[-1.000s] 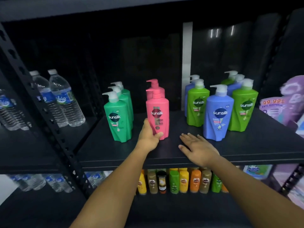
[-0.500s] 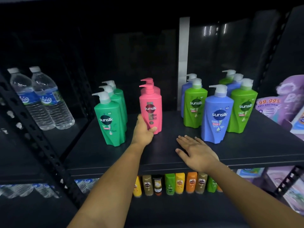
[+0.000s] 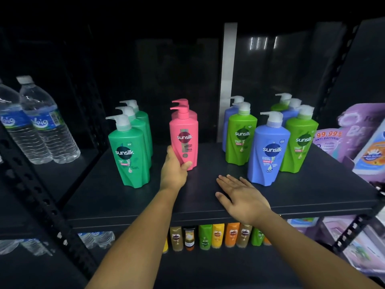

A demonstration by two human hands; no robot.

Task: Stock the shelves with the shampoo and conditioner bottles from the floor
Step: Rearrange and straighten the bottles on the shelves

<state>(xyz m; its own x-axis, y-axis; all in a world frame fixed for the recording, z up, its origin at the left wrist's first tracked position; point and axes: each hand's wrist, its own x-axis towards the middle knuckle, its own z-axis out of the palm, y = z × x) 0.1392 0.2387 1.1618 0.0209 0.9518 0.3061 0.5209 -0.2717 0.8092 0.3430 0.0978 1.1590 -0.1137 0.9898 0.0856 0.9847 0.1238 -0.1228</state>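
L hand [image 3: 174,171] grips pink bottle [image 3: 184,138] base; R hand [image 3: 239,195] flat on shelf [image 3: 312,195].

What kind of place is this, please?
Probably a shop aisle: dark metal shelving holds rows of Sunsilk pump bottles, water bottles stand at the left, and smaller bottles line the shelf below.

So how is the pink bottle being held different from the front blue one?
The pink bottle has a pink pump; the blue bottle has a whitish one. The left hand grips the pink bottle low down; the blue bottle stands untouched. Both stand upright and read sunsilk.
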